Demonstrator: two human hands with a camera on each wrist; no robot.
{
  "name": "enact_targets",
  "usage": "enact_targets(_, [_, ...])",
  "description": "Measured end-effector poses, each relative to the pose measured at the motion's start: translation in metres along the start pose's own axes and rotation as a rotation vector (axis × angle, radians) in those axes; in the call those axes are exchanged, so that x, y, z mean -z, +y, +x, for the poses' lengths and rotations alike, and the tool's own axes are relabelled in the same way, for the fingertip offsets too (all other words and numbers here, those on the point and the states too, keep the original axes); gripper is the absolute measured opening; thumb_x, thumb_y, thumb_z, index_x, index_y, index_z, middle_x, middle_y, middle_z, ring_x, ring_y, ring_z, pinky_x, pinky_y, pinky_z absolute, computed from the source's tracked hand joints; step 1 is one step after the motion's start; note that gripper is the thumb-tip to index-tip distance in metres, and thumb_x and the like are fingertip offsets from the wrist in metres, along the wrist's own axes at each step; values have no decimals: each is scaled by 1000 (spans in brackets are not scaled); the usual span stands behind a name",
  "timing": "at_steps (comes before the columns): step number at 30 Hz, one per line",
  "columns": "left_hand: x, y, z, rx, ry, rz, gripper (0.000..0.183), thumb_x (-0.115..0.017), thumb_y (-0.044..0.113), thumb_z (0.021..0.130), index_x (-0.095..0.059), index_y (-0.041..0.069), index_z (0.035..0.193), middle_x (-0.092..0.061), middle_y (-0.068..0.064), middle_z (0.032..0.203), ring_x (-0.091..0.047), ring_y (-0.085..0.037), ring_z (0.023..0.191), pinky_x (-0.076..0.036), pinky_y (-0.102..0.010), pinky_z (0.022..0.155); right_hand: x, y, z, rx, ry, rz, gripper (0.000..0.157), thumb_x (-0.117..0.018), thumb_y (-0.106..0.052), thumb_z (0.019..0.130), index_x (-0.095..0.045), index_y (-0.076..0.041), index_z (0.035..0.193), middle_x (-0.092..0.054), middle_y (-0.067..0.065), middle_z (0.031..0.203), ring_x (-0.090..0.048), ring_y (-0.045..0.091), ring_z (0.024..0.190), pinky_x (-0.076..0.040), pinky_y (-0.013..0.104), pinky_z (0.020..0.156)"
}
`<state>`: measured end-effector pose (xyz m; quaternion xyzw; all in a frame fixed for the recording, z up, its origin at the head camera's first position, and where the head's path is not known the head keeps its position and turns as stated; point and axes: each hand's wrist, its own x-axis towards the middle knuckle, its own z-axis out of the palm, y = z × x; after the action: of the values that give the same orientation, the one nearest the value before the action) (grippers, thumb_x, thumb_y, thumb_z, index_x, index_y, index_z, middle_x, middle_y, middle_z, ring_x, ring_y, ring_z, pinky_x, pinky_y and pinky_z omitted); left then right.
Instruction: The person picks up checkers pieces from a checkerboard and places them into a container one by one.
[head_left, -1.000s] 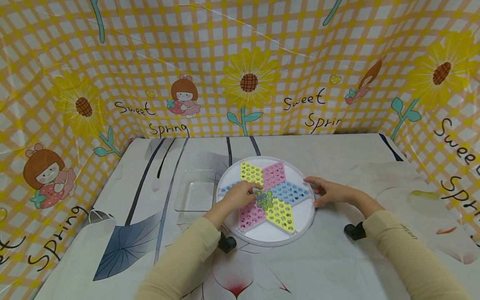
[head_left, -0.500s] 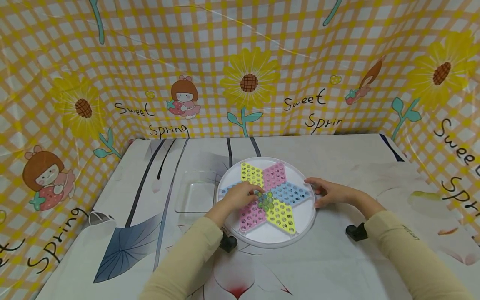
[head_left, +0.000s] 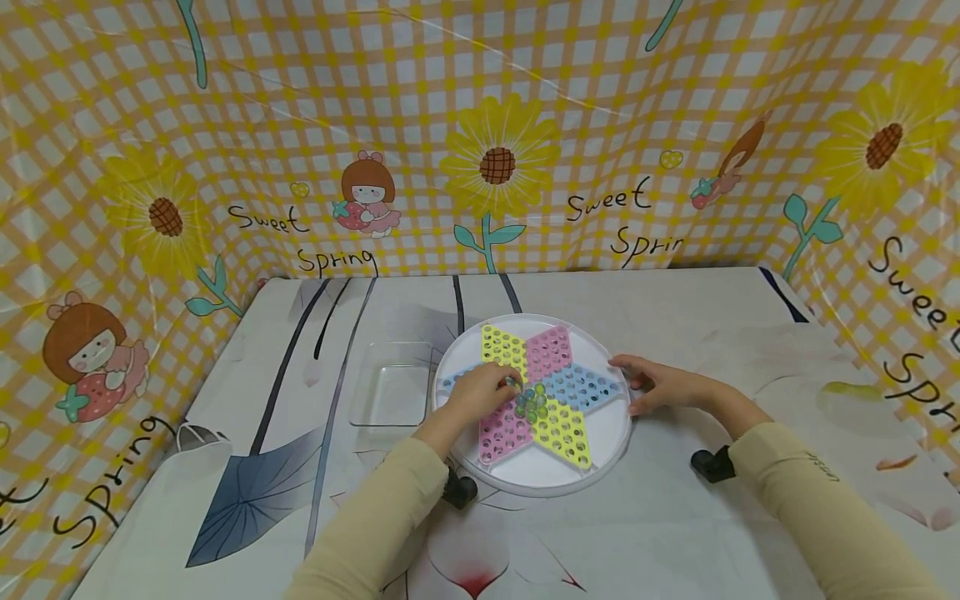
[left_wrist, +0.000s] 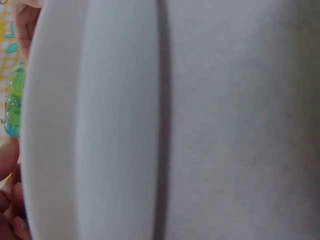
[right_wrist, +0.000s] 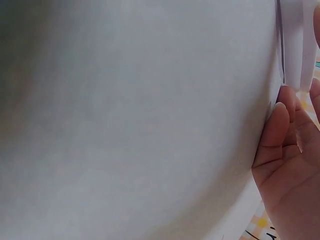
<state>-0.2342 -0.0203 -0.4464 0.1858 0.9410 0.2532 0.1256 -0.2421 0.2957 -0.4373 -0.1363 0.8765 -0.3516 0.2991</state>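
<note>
A round white Chinese checkers board (head_left: 609,433) with a star of yellow, pink and blue sections lies on the table. Several green and blue glass marbles (head_left: 532,402) cluster at its middle. My left hand (head_left: 477,392) reaches over the board's left side, its bent fingertips pinching what seems to be a marble just left of the cluster; the fingers largely hide it. In the left wrist view, green marbles (left_wrist: 16,100) show beyond the rim, close to the fingertips. My right hand (head_left: 667,385) touches the board's right rim with relaxed, spread fingers (right_wrist: 276,125).
Left of the board stands a clear rectangular box (head_left: 392,392). A white looped object (head_left: 201,437) lies near the table's left edge. Behind rises a yellow checked cloth (head_left: 427,92) printed with sunflowers.
My left fingertips have drawn slightly left, away from the marble cluster. My right hand stays at the rim, and the board has barely moved.
</note>
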Motion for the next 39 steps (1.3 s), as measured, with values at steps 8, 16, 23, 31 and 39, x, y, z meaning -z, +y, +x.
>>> enact_targets(8, [-1,-2,-3,-14,52,-70,24,-56,31,90,-61,20,110,-57,4,86,-50,-9,73,-41,-22,65,0,-2,-1,11,0,8,86,-74,-24,76,-22,-7,142,-35,19,112,-33,32,104,-33,45,85])
enact_targets(16, [4,-3,-7,-51,148,-188,19,-53,26,92,-59,15,107,-60,2,91,-51,-10,76,-43,-23,68,0,-3,-1,15,6,8,87,-74,-24,75,-22,-7,143,-36,18,112,-34,32,105,-33,44,85])
enact_targets(23, [14,-4,-12,-89,236,-319,22,-52,22,93,-58,9,109,-60,-4,94,-47,-11,68,-41,-22,61,0,0,0,27,1,-9,86,-74,-25,76,-22,-8,142,-36,17,108,-34,30,102,-32,41,82])
enact_targets(31, [32,-6,-18,-118,300,-446,23,-54,19,93,-58,4,109,-60,-9,95,-49,-10,65,-43,-20,59,0,1,0,28,3,-1,86,-74,-25,76,-22,-8,143,-36,17,110,-34,31,103,-32,42,84])
enact_targets(39, [55,-15,-31,-135,279,-514,27,-53,19,93,-54,2,114,-55,-10,99,-50,-16,70,-42,-22,60,0,1,1,24,1,3,86,-74,-25,76,-22,-9,142,-36,17,110,-34,30,103,-32,42,84])
